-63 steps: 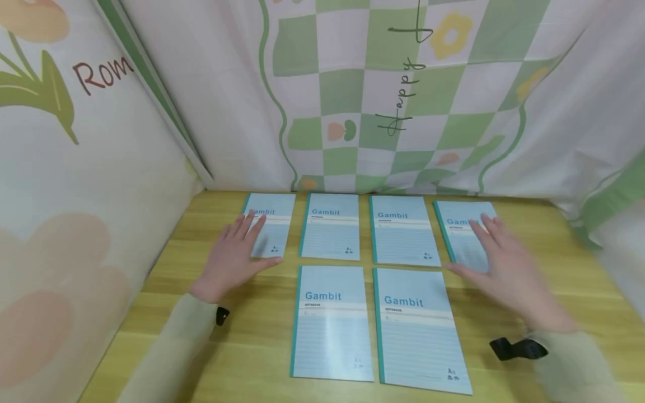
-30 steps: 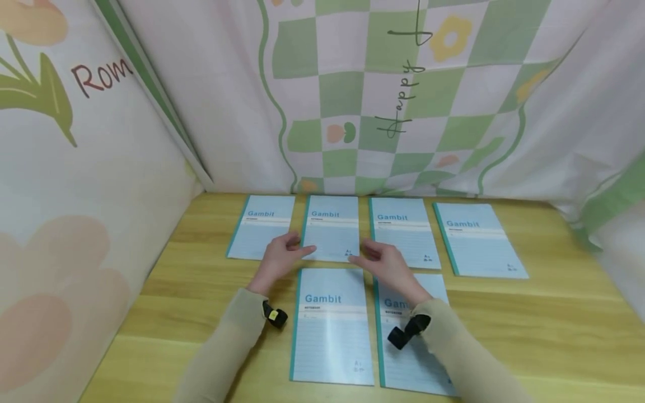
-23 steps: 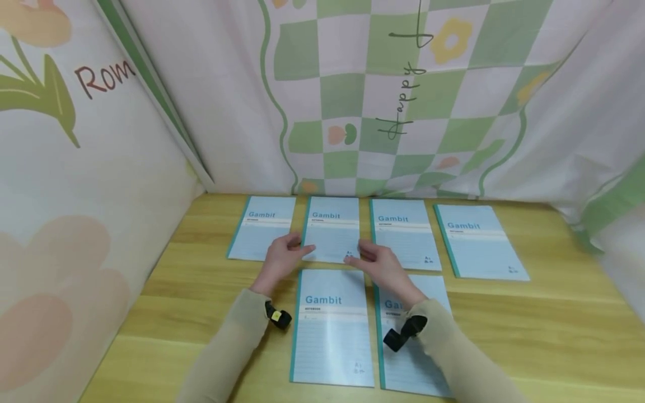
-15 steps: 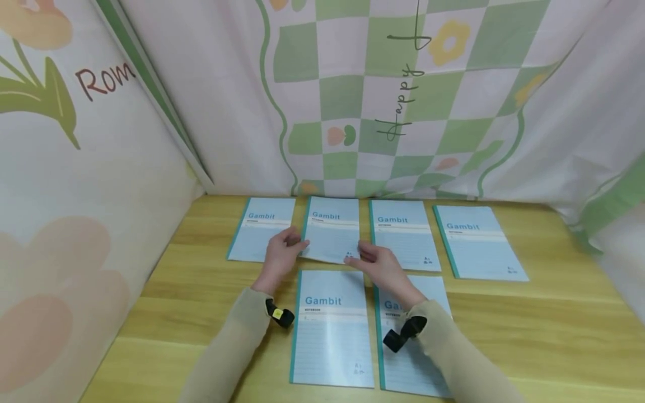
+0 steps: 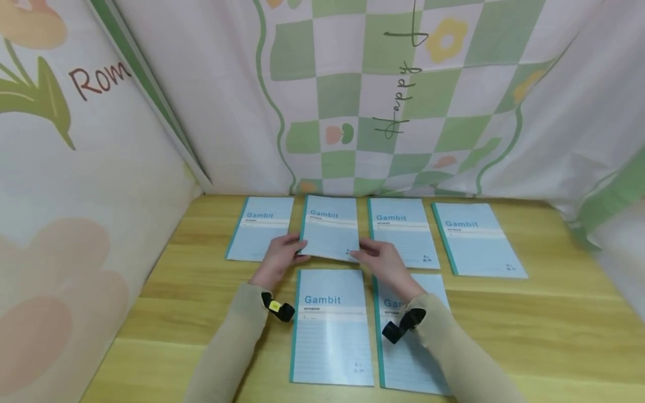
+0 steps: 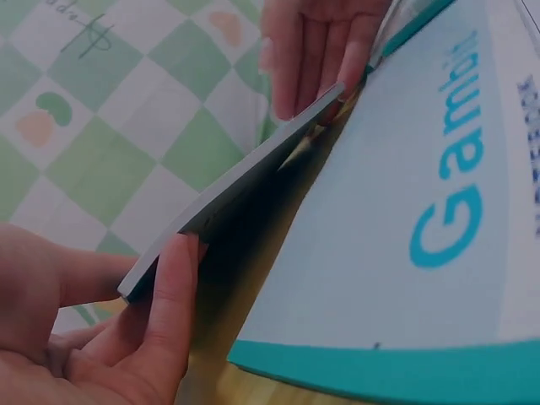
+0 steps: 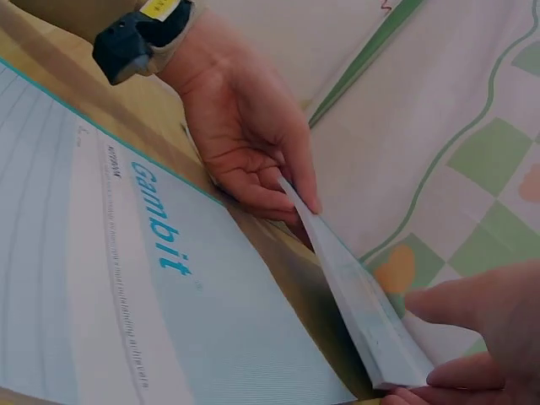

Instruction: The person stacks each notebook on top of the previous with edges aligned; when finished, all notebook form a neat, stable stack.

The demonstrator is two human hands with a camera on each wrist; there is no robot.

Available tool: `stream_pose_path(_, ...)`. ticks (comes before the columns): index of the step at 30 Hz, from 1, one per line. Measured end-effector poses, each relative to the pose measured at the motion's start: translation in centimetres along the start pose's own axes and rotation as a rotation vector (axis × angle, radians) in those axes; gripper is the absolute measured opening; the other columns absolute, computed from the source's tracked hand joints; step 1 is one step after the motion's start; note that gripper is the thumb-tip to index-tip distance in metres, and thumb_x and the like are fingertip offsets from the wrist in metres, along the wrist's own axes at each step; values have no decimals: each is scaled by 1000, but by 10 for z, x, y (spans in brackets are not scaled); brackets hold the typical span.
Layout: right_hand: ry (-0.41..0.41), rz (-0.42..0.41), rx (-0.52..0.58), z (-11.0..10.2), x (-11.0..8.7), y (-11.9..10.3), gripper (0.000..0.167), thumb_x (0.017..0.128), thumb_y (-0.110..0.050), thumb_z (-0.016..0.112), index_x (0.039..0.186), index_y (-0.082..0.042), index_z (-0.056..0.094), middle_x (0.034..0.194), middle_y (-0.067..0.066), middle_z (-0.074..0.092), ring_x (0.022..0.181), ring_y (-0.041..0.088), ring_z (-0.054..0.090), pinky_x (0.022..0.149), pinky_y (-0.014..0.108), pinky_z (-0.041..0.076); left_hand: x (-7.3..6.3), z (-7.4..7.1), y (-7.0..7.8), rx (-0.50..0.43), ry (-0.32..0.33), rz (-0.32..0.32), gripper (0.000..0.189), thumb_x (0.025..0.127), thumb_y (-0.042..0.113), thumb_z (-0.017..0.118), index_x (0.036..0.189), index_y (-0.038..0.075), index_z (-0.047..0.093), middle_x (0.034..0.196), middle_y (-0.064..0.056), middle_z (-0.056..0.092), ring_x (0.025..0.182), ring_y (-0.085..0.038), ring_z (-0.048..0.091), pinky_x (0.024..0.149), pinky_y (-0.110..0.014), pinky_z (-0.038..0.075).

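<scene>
A light-blue notebook [image 5: 330, 232] with a teal spine, second from the left in the back row, has its near edge raised off the wooden table while its far end stays low. My left hand [image 5: 278, 258] pinches its near left corner, thumb on the cover and fingers beneath. At the near right corner my right hand [image 5: 388, 263] grips it too. In the left wrist view a dark gap shows under the tilted notebook [image 6: 228, 186]. The right wrist view shows its page edge [image 7: 337, 295] between both hands. Below it lies a front-row notebook [image 5: 330, 347], flat on the table.
Other matching notebooks lie flat: one at back left [image 5: 267, 224], one right of the held notebook [image 5: 403, 238], one at far right [image 5: 481, 246]. Another front notebook [image 5: 410, 358] lies partly under my right forearm. Printed curtains [image 5: 342, 101] border the table [image 5: 176, 313].
Both hands came inward from the outer back notebooks to the second one. They took hold of its near corners, and its near edge has risen from the table.
</scene>
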State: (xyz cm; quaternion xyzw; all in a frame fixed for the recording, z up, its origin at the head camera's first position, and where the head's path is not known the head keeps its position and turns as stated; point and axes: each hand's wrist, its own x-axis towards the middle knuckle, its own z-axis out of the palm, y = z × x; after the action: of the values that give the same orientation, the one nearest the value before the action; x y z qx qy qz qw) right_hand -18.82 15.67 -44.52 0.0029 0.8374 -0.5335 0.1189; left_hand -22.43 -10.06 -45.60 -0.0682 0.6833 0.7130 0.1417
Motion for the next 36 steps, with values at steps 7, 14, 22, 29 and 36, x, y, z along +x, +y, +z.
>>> stream_pose_path(7, -14, 37, 21, -3, 9, 0, 58, 102, -27, 64, 151, -1, 45, 133, 16, 62, 110, 25, 66, 95, 40, 54, -5, -8, 2, -37, -24, 39, 55, 103, 7, 60, 151, -8, 37, 143, -25, 49, 114, -33, 63, 91, -35, 57)
stream_pose_path(14, -88, 65, 102, -5, 16, -5, 59, 103, -25, 63, 151, 3, 43, 110, 12, 71, 94, 21, 67, 88, 36, 55, -10, -17, 2, -45, -5, 53, 53, 103, 4, 60, 150, -9, 39, 148, -24, 44, 110, -32, 63, 89, -35, 58)
stream_pose_path(22, -75, 88, 150, 5, 20, -13, 49, 100, -22, 67, 142, 2, 56, 116, 13, 70, 95, 18, 68, 91, 34, 54, -19, -30, 2, -23, 13, 98, 44, 103, 4, 59, 144, -7, 49, 132, -24, 59, 102, -27, 67, 86, -35, 59)
stream_pose_path(29, -62, 55, 226, 22, 22, -18, 47, 102, -15, 64, 144, 0, 54, 129, 18, 64, 103, 24, 68, 96, 40, 53, -26, -44, 1, 12, 50, 91, 47, 103, 7, 60, 147, -5, 47, 131, -22, 60, 105, -26, 67, 86, -34, 59)
stream_pose_path(36, -23, 67, 284, 43, 23, -29, 44, 98, -7, 68, 141, -2, 58, 124, 14, 69, 104, 25, 70, 92, 36, 56, -32, -58, -2, 73, 88, 95, 47, 104, 8, 59, 147, -6, 46, 135, -24, 57, 110, -30, 65, 88, -35, 58)
